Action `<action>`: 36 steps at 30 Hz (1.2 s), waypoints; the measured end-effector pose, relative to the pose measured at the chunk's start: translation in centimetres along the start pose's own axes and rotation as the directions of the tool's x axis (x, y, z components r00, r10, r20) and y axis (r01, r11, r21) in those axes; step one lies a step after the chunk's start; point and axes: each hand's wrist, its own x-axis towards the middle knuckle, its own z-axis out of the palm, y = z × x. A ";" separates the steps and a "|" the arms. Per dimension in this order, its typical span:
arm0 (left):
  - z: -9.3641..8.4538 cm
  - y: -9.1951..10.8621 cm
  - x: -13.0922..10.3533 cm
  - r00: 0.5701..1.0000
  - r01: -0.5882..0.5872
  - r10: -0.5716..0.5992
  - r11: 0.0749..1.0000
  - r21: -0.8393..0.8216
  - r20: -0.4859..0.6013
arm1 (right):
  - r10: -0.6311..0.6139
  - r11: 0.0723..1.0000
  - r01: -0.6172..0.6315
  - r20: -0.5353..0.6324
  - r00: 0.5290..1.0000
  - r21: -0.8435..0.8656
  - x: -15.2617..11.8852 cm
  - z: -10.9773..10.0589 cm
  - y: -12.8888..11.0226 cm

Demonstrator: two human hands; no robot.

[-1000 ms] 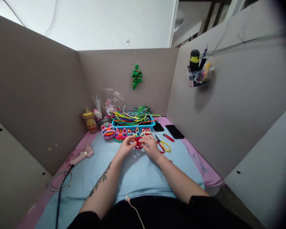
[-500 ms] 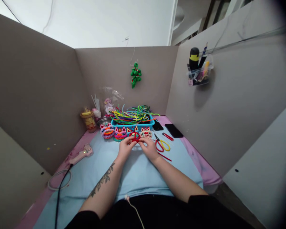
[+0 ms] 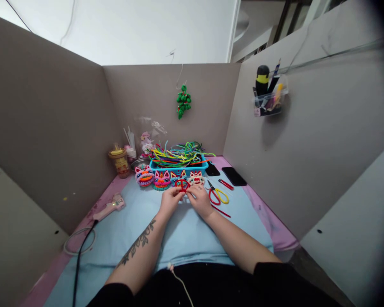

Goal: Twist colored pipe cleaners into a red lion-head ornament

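A red rounded frame with a crossing piece (image 3: 182,184), apparently bent from fuzzy stems, is held over the blue cloth. My left hand (image 3: 170,199) pinches its lower left edge, and my right hand (image 3: 199,198) pinches it at the lower right, the fingertips almost meeting. Just behind stand several colourful animal-face pieces, among them a pink one (image 3: 161,181) and a white and red one (image 3: 196,178). Scissors with red and yellow handles (image 3: 219,195) lie right of my right hand, and a loose red stem (image 3: 221,211) lies nearer me.
A blue basket (image 3: 179,170) of coloured stems stands at the back. A glue gun (image 3: 110,208) and its black cord lie left, near a lidded cup (image 3: 119,163). Phone (image 3: 234,176) and red cutter (image 3: 225,184) lie right. Grey partitions surround the table.
The fingers of both hands have shifted slightly around the red frame, which now shows more of its open outline. The whole view has moved a little.
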 end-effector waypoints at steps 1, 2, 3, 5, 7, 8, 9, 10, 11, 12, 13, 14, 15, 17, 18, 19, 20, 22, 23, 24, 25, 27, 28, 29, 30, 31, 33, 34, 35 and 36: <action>0.0 0.0 0.0 1.000 0.001 -0.001 1.000 0.003 0.002 | -0.016 1.000 0.016 0.009 1.000 -0.017 0.0 0.0 0.0; 0.0 0.0 0.0 1.000 0.002 -0.002 1.000 0.005 0.005 | -0.024 0.999 0.025 0.019 1.000 -0.031 -0.1 0.1 0.1; 0.0 0.0 0.0 1.000 0.002 -0.002 1.000 0.005 0.010 | -0.029 0.999 0.030 0.026 0.999 -0.040 -0.1 0.1 0.2; 0.0 0.0 0.1 1.000 -0.001 0.001 1.000 0.007 0.022 | -0.032 0.999 0.033 0.028 0.999 -0.043 -0.1 0.2 0.3; 0.0 -0.1 0.1 0.999 -0.017 0.016 1.000 0.020 0.037 | -0.013 0.999 0.014 0.015 1.000 -0.036 -0.1 0.2 0.4; 0.0 -0.1 0.1 0.999 -0.031 0.029 0.999 0.034 0.044 | 0.003 0.999 -0.003 0.005 1.000 -0.032 -0.1 0.2 0.4; -0.1 -0.2 0.1 0.998 -0.048 0.045 0.997 0.057 0.050 | 0.020 0.999 -0.020 -0.008 1.000 -0.030 -0.1 0.2 0.4; -0.1 -0.3 0.0 0.997 -0.067 0.062 0.994 0.089 0.052 | 0.032 0.999 -0.033 -0.020 0.999 -0.028 0.0 0.2 0.3; -0.1 -0.3 0.0 0.996 -0.084 0.079 0.988 0.127 0.049 | 0.039 0.999 -0.040 -0.031 0.999 -0.024 0.0 0.2 0.3; -0.1 -0.3 0.0 0.995 -0.101 0.095 0.980 0.170 0.042 | 0.042 0.999 -0.042 -0.038 0.998 -0.017 0.0 0.3 0.2; -0.2 -0.4 0.0 0.993 -0.117 0.112 0.969 0.216 0.036 | 0.043 0.999 -0.043 -0.043 0.998 -0.008 0.0 0.3 0.2; -0.2 -0.4 -0.1 0.991 -0.132 0.128 0.957 0.260 0.032 | 0.047 0.999 -0.047 -0.044 0.998 0.004 -0.1 0.4 0.2; -0.2 -0.3 -0.2 0.989 -0.145 0.141 0.943 0.299 0.033 | 0.058 0.998 -0.057 -0.043 0.997 0.016 -0.1 0.5 0.2; -0.2 -0.3 -0.3 0.986 -0.168 0.165 0.917 0.362 0.039 | 0.109 0.993 -0.107 -0.041 0.993 0.052 -0.3 0.7 0.2; -0.2 -0.3 -0.4 0.984 -0.175 0.173 0.905 0.387 0.041 | 0.149 0.986 -0.146 -0.038 0.988 0.075 -0.4 0.8 0.2; -0.3 -0.3 -0.4 0.982 -0.183 0.182 0.893 0.411 0.041 | 0.196 0.976 -0.191 -0.033 0.980 0.100 -0.6 0.9 0.2; -0.3 -0.4 -0.5 0.980 -0.191 0.193 0.880 0.434 0.039 | 0.244 0.963 -0.239 -0.028 0.969 0.127 -0.6 1.0 0.1; -0.3 -0.4 -0.6 0.976 -0.205 0.217 0.852 0.481 0.033 | 0.333 0.929 -0.325 -0.017 0.943 0.175 -0.8 1.2 -0.1; -0.3 -0.4 -0.7 0.973 -0.213 0.229 0.838 0.503 0.031 | 0.368 0.912 -0.359 -0.012 0.930 0.197 -0.8 1.3 -0.2; -0.3 -0.4 -0.7 0.970 -0.220 0.240 0.824 0.522 0.030 | 0.399 0.895 -0.388 -0.005 0.917 0.218 -0.8 1.3 -0.3; -0.3 -0.4 -0.8 0.968 -0.226 0.250 0.813 0.537 0.030 | 0.425 0.879 -0.414 0.001 0.905 0.238 -0.8 1.4 -0.4; -0.4 -0.4 -0.9 0.963 -0.237 0.267 0.795 0.558 0.030 | 0.469 0.847 -0.455 0.017 0.883 0.275 -0.8 1.5 -0.5; -0.4 -0.3 -0.9 0.961 -0.242 0.273 0.790 0.564 0.030 | 0.485 0.833 -0.470 0.024 0.874 0.292 -0.8 1.6 -0.6; -0.4 -0.3 -0.9 0.960 -0.245 0.277 0.786 0.568 0.031 | 0.493 0.824 -0.478 0.032 0.870 0.306 -0.8 1.6 -0.6; -0.4 -0.3 -0.9 0.960 -0.245 0.278 0.783 0.572 0.030 | 0.493 0.819 -0.478 0.037 0.869 0.317 -0.8 1.7 -0.5; -0.5 -0.2 -0.9 0.960 -0.243 0.279 0.780 0.576 0.028 | 0.489 0.817 -0.475 0.043 0.871 0.326 -0.9 1.7 -0.5; -0.5 -0.1 -0.9 0.960 -0.239 0.278 0.780 0.578 0.023 | 0.478 0.819 -0.466 0.052 0.877 0.335 -0.9 1.7 -0.3; -0.5 -0.1 -0.8 0.961 -0.236 0.275 0.785 0.573 0.019 | 0.472 0.822 -0.462 0.055 0.880 0.335 -0.9 1.7 -0.3; -0.5 0.0 -0.8 0.962 -0.231 0.272 0.793 0.563 0.013 | 0.470 0.824 -0.458 0.051 0.881 0.332 -0.8 1.6 -0.3; -0.4 0.0 -0.8 0.964 -0.226 0.267 0.804 0.551 0.005 | 0.470 0.827 -0.456 0.039 0.882 0.329 -0.8 1.6 -0.3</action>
